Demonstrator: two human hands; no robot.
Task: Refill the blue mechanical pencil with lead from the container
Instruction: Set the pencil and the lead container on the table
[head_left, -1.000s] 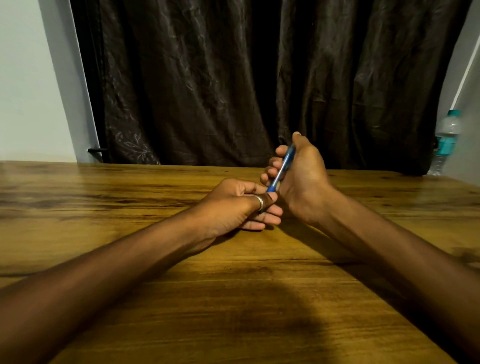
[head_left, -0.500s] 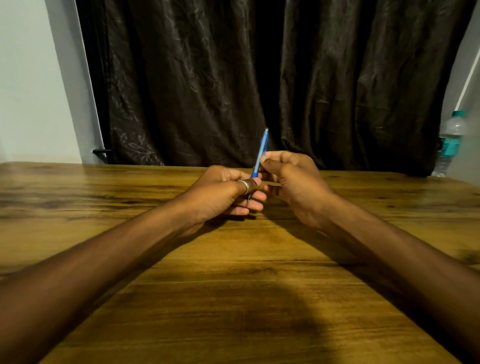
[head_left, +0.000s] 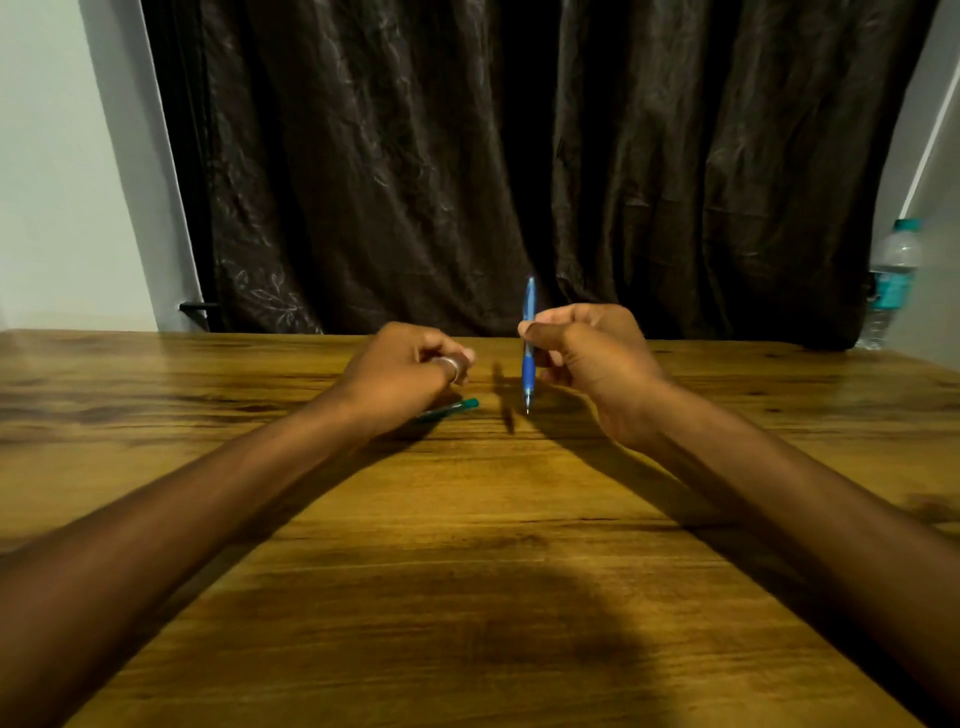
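Pencil (head_left: 528, 332) light, slick; held upright, pinched mid-barrel by right hand (head_left: 592, 358). Left hand (head_left: 405, 374) curled; contents hidden.

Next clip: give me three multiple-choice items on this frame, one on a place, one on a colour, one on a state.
1. Where is the water bottle?
A. far right edge of the table
B. far left
C. lying in the middle

2. What colour is the small container lying under the left hand?
A. red
B. teal green
C. yellow

3. How is the pencil held?
A. flat on the table
B. by both hands
C. upright, tip down, in the right hand

Key: 1 A, it stands beside the curtain's right end; 2 B, its green end pokes out; 3 C, only the right fingers pinch it.
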